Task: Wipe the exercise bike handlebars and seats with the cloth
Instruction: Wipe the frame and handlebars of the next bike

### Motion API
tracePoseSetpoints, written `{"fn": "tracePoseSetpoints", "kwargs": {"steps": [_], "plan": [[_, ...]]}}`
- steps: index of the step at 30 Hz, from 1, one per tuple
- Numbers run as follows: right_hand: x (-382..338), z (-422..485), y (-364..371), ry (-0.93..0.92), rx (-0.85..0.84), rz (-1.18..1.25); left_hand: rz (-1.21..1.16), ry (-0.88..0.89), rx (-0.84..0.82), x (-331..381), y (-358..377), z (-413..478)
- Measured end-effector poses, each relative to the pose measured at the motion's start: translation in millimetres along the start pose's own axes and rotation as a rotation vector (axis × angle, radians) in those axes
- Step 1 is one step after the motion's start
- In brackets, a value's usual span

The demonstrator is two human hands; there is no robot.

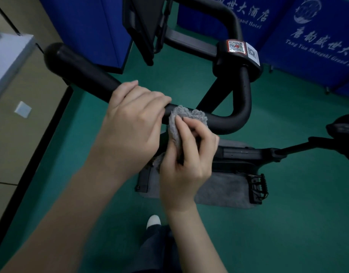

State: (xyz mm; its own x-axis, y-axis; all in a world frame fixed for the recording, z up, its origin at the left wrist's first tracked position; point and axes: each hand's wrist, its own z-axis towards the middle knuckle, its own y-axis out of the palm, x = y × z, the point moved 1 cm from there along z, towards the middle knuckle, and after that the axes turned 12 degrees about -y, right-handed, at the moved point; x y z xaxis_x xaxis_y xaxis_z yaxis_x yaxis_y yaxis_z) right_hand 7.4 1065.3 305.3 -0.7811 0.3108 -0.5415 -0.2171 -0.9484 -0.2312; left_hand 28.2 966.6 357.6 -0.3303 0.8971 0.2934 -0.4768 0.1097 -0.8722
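1. Left hand (134, 117) is wrapped over the black handlebar (81, 75), fingers curled round the tube.
2. Right hand (187, 154) is just beside it, pinching a grey cloth (182, 117). The cloth is pressed on the bar next to the left fingers, just short of the bend.
3. Clamp block (236, 56) further along the bar carries two QR stickers (codes too small to read).
4. Below the bar, a pedal (257, 189) sits over a grey mat (219, 194) on the green floor (288, 223).
5. Blue screens (317, 46) with white lettering stand behind. A white shoe (153, 220) shows at the bottom.

head camera | facing forward and down | close above handlebar (81, 73) | single view
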Motion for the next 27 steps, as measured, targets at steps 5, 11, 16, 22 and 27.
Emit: {"fn": "tracePoseSetpoints", "kwargs": {"steps": [5,11,16,22,27], "plan": [[12,1,-11,-0.024,0.045,-0.042,-0.02,-0.01,0.001,0,0,0],[-3,-2,7,0.004,0.048,0.039,-0.023,-0.021,-0.011,1,-1,0],[14,2,-10,-0.009,0.087,-0.045,-0.015,-0.009,-0.01,1,-1,0],[36,12,-31,0.078,0.145,-0.109,0.017,-0.031,0.054,9,3,-4],[36,10,-30,0.029,0.071,-0.081,-0.012,-0.036,0.138,34,16,0]]}}
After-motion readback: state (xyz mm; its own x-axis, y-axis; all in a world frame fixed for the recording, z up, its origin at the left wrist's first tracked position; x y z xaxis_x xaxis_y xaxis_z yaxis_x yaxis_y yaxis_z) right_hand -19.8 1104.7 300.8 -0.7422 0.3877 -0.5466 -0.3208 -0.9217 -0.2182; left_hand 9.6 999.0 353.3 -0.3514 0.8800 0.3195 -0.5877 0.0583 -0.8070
